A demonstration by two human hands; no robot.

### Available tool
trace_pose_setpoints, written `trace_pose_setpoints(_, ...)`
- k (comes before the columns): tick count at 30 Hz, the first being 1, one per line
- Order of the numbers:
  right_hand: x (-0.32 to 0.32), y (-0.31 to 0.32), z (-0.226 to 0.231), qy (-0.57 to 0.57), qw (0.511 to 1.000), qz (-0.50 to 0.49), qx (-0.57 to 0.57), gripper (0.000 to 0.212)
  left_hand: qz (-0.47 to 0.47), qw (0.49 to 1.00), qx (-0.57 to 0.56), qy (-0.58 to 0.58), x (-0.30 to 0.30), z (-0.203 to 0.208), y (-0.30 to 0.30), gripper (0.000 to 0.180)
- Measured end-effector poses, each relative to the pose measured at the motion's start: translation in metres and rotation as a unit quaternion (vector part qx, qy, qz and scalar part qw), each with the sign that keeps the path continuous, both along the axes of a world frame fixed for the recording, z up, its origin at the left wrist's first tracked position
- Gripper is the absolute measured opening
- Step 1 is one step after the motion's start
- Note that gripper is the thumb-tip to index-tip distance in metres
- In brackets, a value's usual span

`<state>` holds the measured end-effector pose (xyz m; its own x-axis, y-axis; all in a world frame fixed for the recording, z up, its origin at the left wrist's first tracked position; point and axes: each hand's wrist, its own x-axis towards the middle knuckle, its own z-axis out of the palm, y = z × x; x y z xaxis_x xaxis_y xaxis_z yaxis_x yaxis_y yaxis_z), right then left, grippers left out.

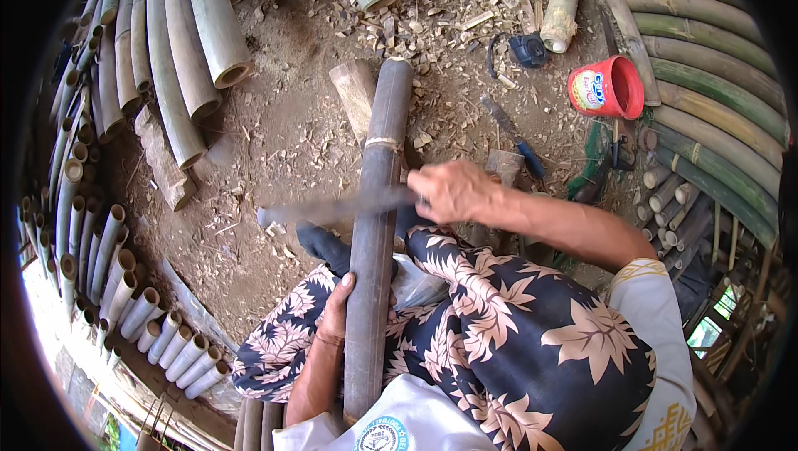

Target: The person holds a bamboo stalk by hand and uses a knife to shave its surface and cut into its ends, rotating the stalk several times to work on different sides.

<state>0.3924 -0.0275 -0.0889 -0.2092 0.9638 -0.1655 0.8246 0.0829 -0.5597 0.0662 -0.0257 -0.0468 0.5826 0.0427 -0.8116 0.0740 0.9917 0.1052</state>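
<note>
A thick, dark grey bamboo pole (376, 239) runs from between my legs out over the ground. Its far end lies beside a short piece of wood (352, 95). My left hand (336, 308) grips the pole from its left side, near my lap; some of the fingers are hidden behind it. Closed around the right end of a long, blade-like tool (324, 207) is my right hand (453, 192). The tool lies crosswise over the pole and is smeared by motion, so its exact kind does not show.
Many bamboo lengths (212, 19) lie and stand along the left and far side. Green poles (706, 52) are stacked at right, near a red bucket (611, 88). A knife (514, 137) and a dark tape-measure-like object (528, 49) lie on chip-strewn soil (266, 152).
</note>
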Motion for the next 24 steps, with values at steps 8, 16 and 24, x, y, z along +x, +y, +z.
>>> trace_pose_setpoints(8,-0.012,-0.005,-0.009,0.045,0.996,-0.015,0.073,0.019,0.076,0.988,-0.095,-0.095,0.004,-0.001,0.001,0.090)
trace_pose_setpoints(16,-0.023,-0.003,-0.013,0.020,0.998,-0.061,0.006,0.020,0.064,0.991,-0.078,-0.087,0.002,-0.004,-0.001,0.090)
trace_pose_setpoints(24,0.055,0.025,-0.029,-0.093,0.978,-0.179,-0.044,0.028,0.059,0.989,-0.098,-0.091,0.000,-0.004,-0.003,0.085)
